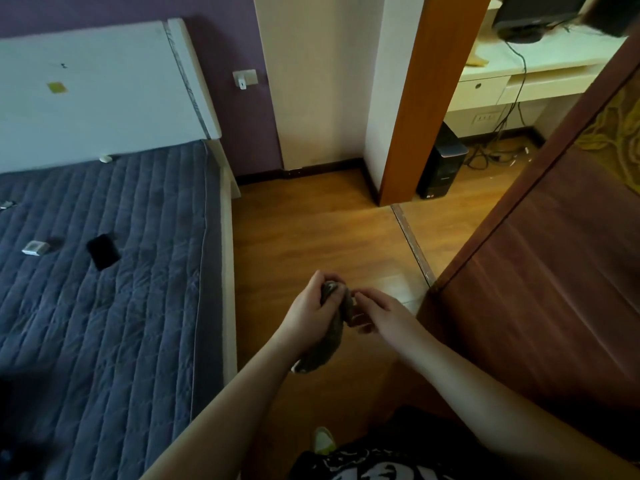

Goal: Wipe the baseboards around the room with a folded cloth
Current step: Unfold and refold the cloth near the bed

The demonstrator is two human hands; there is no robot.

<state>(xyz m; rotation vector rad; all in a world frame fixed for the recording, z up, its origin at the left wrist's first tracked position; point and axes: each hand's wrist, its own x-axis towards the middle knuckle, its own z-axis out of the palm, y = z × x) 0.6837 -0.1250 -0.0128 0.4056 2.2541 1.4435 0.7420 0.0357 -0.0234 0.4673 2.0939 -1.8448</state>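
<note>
A grey-brown cloth [325, 344] hangs bunched between my two hands above the wooden floor. My left hand [310, 308] grips its upper part, and the cloth's tail drops below my wrist. My right hand [381, 311] pinches the cloth's top edge with fingertips, close beside the left hand. A dark baseboard [322, 167] runs along the foot of the purple and cream walls ahead, and turns at the corner toward the wooden door frame [412, 133].
A bed with a dark quilted cover [104, 271] fills the left, with a black phone [103, 251] and a small box [34, 248] on it. A brown door [554, 271] stands open at right. Beyond it are a computer tower [441, 164], cables and a white desk [540, 67].
</note>
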